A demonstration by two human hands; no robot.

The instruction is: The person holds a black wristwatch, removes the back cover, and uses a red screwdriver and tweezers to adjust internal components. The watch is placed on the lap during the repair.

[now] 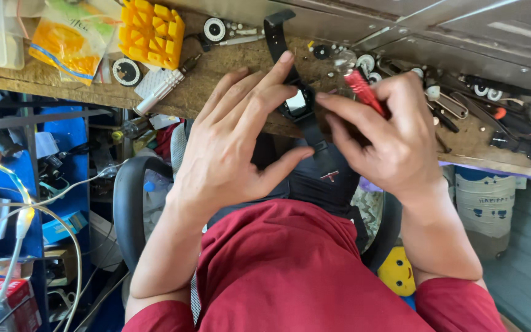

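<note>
Fingers [259,83] of the left hand [232,144] are spread and extended, with the fingertips pressing on a black wristwatch [297,104] and the thumb reaching under its lower strap; the watch is steadied rather than clenched. Right hand [385,144] is closed around a red-handled screwdriver [364,92], pinched between thumb and forefingers, its tip angled toward the watch case. The watch lies at the near edge of the wooden workbench [228,61], face plate pale, one strap running up across the bench, the other hanging over the edge.

Farther back on the bench: a yellow plastic case holder [152,34] at left, a knurled silver tool [158,89] beside it, and scattered small tools [462,104] at right.
</note>
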